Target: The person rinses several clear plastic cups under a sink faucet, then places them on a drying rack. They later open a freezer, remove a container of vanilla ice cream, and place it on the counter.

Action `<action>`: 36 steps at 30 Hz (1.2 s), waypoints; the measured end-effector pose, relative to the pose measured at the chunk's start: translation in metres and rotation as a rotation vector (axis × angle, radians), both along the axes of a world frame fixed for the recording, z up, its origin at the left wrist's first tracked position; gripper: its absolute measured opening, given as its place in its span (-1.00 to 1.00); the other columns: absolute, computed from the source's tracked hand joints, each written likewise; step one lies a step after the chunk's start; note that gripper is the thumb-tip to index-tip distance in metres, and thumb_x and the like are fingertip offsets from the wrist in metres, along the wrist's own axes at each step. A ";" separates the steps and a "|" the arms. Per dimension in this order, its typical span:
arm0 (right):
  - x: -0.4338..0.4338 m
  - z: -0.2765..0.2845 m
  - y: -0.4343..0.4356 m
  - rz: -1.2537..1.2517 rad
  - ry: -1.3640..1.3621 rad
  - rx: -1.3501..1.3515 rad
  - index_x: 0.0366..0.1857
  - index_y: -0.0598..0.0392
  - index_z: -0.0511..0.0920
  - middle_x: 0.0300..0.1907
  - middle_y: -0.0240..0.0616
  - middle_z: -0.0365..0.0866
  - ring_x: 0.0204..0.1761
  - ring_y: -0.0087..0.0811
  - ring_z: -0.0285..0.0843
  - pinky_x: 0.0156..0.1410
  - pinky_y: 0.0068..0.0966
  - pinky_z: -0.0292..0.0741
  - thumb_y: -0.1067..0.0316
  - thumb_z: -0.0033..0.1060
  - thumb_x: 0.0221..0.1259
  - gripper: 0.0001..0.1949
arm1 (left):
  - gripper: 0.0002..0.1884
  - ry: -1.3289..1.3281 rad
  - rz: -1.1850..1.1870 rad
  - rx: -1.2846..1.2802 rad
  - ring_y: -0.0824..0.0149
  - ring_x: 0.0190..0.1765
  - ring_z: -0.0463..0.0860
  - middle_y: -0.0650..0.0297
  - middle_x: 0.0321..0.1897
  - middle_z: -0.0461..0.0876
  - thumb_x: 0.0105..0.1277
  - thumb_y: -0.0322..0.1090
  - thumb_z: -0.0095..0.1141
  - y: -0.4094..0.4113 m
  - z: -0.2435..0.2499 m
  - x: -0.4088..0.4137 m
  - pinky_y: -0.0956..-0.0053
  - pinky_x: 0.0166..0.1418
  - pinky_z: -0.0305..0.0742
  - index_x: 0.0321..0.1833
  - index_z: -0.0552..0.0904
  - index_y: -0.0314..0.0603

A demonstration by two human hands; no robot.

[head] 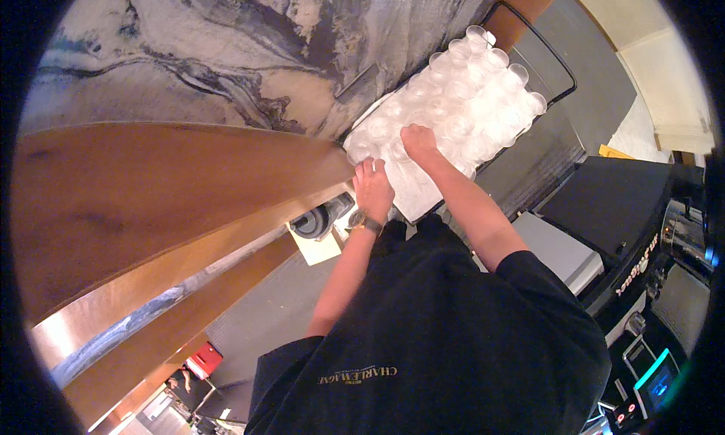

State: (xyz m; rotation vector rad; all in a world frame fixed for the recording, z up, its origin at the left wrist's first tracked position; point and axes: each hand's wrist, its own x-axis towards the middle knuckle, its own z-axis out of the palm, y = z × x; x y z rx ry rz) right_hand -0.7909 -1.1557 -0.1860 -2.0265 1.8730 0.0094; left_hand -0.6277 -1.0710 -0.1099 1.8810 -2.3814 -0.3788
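Ahead of me, many clear glasses (447,109) stand close together on a cart lined with white cloth (416,194). My left hand (374,188), with a watch (362,221) on its wrist, is at the cart's near left corner. Its fingertips reach the edge of the nearest glass (363,150); whether they grip it is unclear. Over the near part of the group is my right hand (418,143), its fingers curled. A glass lies just beside and under that hand, but the hand itself hides whether it holds anything.
A wooden counter front (181,191) borders the cart on the left, below a marbled surface (226,55). The cart's black handle (544,38) rises at its far end. Black equipment (606,191) and a grey lid (558,251) stand right. Another person's hand (184,381) shows lower left.
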 end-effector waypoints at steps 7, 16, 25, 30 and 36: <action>-0.003 0.013 -0.001 0.053 0.100 0.038 -0.17 0.08 0.75 -0.04 -0.03 0.72 0.13 -0.09 0.67 0.24 -0.18 0.56 0.28 0.19 0.26 -0.80 | -0.42 -0.305 0.217 -0.040 -0.13 0.40 0.40 -0.14 0.48 0.29 0.30 -0.35 0.11 -0.054 -0.048 -0.009 -0.04 0.34 0.40 0.42 0.41 -0.16; 0.016 0.076 -0.023 0.245 0.092 -0.174 0.23 0.01 0.61 0.22 -0.08 0.55 0.32 -0.14 0.37 0.34 -0.19 0.32 -0.16 0.41 0.06 -0.34 | -0.52 -0.267 0.220 0.160 -0.13 0.15 0.55 -0.06 0.15 0.50 0.18 -0.38 0.21 -0.086 -0.065 0.005 -0.06 0.24 0.45 0.20 0.49 -0.18; 0.035 0.051 -0.049 0.360 0.233 -0.164 0.42 0.08 0.44 0.34 -0.09 0.45 0.44 -0.14 0.25 0.45 -0.20 0.22 -0.27 0.47 -0.01 -0.09 | -0.52 -0.203 0.191 0.052 -0.09 0.29 0.44 0.03 0.21 0.47 0.16 -0.45 0.25 -0.088 -0.053 0.004 -0.04 0.27 0.43 0.20 0.52 -0.15; 0.033 0.054 -0.047 0.424 0.235 -0.233 0.26 0.08 0.57 0.34 -0.15 0.46 0.42 -0.21 0.27 0.44 -0.24 0.22 -0.17 0.46 0.00 -0.26 | -0.45 -0.167 0.242 0.059 -0.10 0.39 0.38 0.01 0.31 0.39 0.16 -0.49 0.27 -0.095 -0.071 0.008 -0.09 0.37 0.38 0.26 0.49 -0.15; 0.038 0.017 -0.053 0.482 0.196 -0.400 -0.09 0.02 0.73 0.00 -0.29 0.71 0.23 -0.30 0.42 0.33 -0.33 0.28 0.15 0.21 0.20 -0.70 | -0.64 -0.181 0.374 -0.184 -0.10 0.34 0.42 0.02 0.26 0.43 0.39 -0.40 0.05 -0.086 -0.082 0.000 -0.08 0.44 0.33 0.24 0.47 -0.13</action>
